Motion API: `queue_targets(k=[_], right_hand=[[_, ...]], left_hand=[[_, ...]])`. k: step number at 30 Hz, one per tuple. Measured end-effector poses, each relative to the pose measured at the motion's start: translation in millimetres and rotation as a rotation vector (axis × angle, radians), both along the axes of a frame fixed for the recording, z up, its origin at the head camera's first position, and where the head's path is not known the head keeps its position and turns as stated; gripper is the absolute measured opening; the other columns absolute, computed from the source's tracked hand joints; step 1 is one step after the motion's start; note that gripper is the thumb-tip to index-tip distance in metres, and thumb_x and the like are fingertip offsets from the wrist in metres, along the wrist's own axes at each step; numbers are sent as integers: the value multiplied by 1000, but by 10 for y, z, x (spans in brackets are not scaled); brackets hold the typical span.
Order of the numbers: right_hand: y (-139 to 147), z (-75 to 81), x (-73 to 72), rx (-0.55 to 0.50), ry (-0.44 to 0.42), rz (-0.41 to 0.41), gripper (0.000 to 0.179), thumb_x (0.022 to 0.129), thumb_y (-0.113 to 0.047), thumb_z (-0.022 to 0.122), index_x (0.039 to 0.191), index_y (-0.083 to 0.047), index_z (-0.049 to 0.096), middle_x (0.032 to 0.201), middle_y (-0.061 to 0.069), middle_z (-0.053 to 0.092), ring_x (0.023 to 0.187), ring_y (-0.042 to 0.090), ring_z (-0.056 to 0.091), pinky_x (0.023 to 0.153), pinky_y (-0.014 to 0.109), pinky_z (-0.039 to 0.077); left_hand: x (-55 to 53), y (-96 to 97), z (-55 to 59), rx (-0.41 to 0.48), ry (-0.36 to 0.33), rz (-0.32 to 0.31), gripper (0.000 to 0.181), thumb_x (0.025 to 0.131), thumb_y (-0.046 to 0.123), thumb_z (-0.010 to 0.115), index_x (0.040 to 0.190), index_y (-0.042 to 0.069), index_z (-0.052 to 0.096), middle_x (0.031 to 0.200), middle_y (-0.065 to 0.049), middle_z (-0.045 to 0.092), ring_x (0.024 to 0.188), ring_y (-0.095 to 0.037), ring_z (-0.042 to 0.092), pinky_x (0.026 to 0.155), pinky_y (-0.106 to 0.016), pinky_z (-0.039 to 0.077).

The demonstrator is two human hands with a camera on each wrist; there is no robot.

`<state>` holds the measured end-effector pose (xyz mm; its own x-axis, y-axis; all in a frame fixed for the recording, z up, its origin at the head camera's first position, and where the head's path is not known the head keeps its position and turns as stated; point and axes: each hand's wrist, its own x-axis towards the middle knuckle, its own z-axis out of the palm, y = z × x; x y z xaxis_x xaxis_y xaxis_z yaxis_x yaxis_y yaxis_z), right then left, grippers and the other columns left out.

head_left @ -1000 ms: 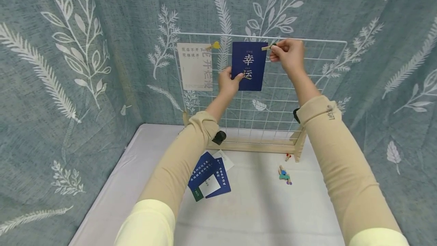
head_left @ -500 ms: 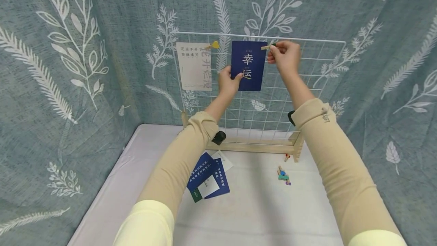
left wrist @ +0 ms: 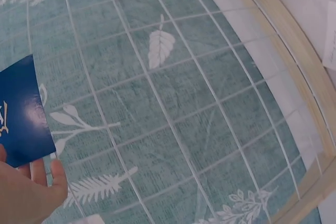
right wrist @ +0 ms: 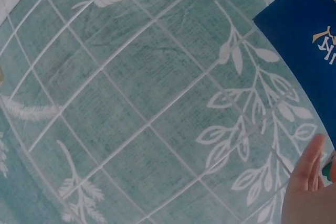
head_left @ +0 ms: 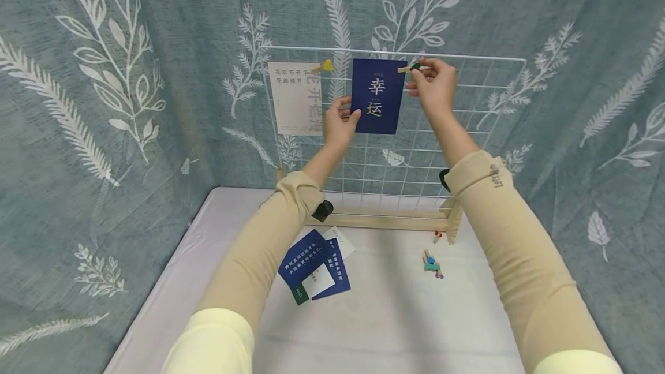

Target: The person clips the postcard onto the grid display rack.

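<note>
A dark blue card [head_left: 376,114] with white and gold characters hangs upright against the white wire grid [head_left: 441,154]. My left hand [head_left: 340,128] holds its left edge, thumb in front and fingers reaching behind. At the card's upper right corner sits a wooden clothespin [head_left: 404,70] with a green ornament. My right hand [head_left: 436,82] has thumb and fingertips around the clothespin's ornament end. In the left wrist view, the left fingers [left wrist: 39,171] show beyond the card's edge. The right wrist view catches only part of the right hand [right wrist: 310,198], beside the green ornament.
A cream card [head_left: 296,100] hangs left on the grid, held by a yellow heart clothespin [head_left: 326,66]. Several cards [head_left: 306,258] lie overlapped on the white table. Small coloured clothespins [head_left: 431,264] lie at the right, near the grid's wooden base [head_left: 384,221].
My left hand has slid slightly left, so its thumb covers less of the blue card. The right fingers have shifted a little, and more of the green ornament shows.
</note>
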<state>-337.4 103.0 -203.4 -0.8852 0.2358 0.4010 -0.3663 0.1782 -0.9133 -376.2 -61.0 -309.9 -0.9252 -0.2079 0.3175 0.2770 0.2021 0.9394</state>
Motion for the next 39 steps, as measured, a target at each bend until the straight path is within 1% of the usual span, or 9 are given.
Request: queue_targets(k=[1, 3, 5, 7, 12, 21, 27, 34, 39], right_hand=[[15, -3, 5, 6, -3, -7, 29, 89, 6, 53, 116, 15, 56, 64, -7, 54, 41, -8, 52, 45, 7, 46], [46, -2, 20, 29, -10, -21, 29, 89, 5, 52, 116, 14, 56, 66, -5, 57, 42, -8, 52, 44, 7, 46], [69, 1, 36, 70, -12, -37, 28, 89, 4, 50, 115, 13, 58, 68, -2, 59, 43, -9, 52, 45, 7, 46], [81, -3, 51, 106, -8, -46, 27, 89, 3, 50, 114, 12, 59, 70, -1, 61, 43, -9, 52, 46, 7, 47], [99, -16, 75, 124, 5, -32, 26, 89, 2, 50, 112, 11, 60, 70, -3, 61, 45, -9, 53, 46, 7, 46], [150, -63, 105, 146, 56, -76, 25, 91, 0, 48, 110, 6, 63, 68, -7, 59, 50, -8, 54, 49, 7, 47], [177, -79, 113, 138, 87, -80, 24, 92, -1, 48, 109, 6, 64, 65, -11, 57, 51, -9, 55, 49, 8, 47], [200, -99, 158, 166, 94, -67, 23, 94, -6, 51, 106, 7, 66, 73, -1, 63, 53, -9, 55, 51, 9, 48], [225, -115, 195, 179, 73, -42, 25, 94, -12, 55, 105, 8, 66, 72, -5, 59, 57, -7, 56, 52, 9, 48]], left_hand=[[143, 3, 100, -17, -29, -14, 34, 89, 16, 65, 122, 10, 59, 106, -12, 69, 97, -20, 65, 88, -24, 53], [373, 34, 275, -49, -81, -4, 35, 91, 10, 61, 125, 6, 57, 115, -16, 66, 106, -24, 63, 92, -27, 51], [497, 38, 347, -56, -87, 0, 34, 93, 8, 58, 127, 5, 56, 117, -18, 64, 108, -25, 62, 93, -27, 50], [568, 25, 384, -52, -79, 12, 33, 93, 7, 57, 126, 3, 56, 118, -19, 64, 109, -26, 61, 93, -28, 50], [628, -32, 399, -22, -21, 25, 30, 92, 2, 56, 122, 1, 59, 114, -22, 65, 107, -29, 62, 92, -29, 51], [689, -82, 397, 4, -20, -9, 31, 94, 5, 55, 125, 3, 57, 118, -19, 63, 110, -28, 60, 95, -32, 50], [728, -85, 419, 21, -33, -27, 31, 94, 6, 54, 125, 2, 56, 121, -19, 61, 113, -28, 59, 98, -31, 48], [783, -88, 455, 20, -31, -29, 30, 94, 6, 54, 124, 1, 56, 121, -19, 61, 112, -28, 59, 98, -31, 48], [790, -96, 461, 15, -16, -24, 27, 93, 6, 55, 119, -1, 59, 119, -18, 62, 111, -28, 58, 97, -31, 48]])
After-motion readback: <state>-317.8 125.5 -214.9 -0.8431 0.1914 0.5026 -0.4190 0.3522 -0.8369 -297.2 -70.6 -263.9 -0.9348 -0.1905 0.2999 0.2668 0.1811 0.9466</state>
